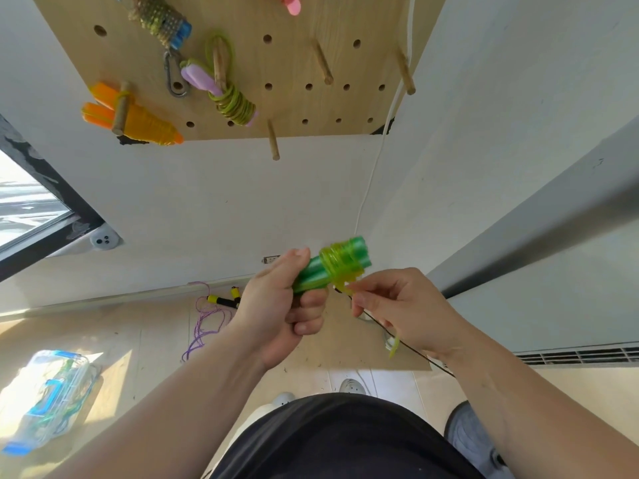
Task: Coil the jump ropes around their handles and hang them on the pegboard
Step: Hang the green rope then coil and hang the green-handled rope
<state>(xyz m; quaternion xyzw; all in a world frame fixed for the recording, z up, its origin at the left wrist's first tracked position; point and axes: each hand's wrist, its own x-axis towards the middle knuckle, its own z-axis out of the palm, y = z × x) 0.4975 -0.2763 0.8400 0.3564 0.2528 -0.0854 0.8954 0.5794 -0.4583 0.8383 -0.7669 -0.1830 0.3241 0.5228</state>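
My left hand (287,305) grips two green jump-rope handles (318,271) held side by side. A translucent yellow-green rope (337,266) is coiled around their upper half. My right hand (401,305) pinches the loose end of that rope just below the coil. The wooden pegboard (294,108) hangs on the wall above. On its pegs hang an orange coiled rope (138,115), a purple-handled one with green rope (224,91) and a blue-handled braided one (162,19). A bare peg (323,62) and another (274,140) stick out to the right.
On the floor lie a purple rope with yellow-black handles (214,305) and a clear plastic box with blue latches (52,392) holding more ropes. A white cord (377,157) runs down the wall. A grey ledge (536,236) and vent are on the right.
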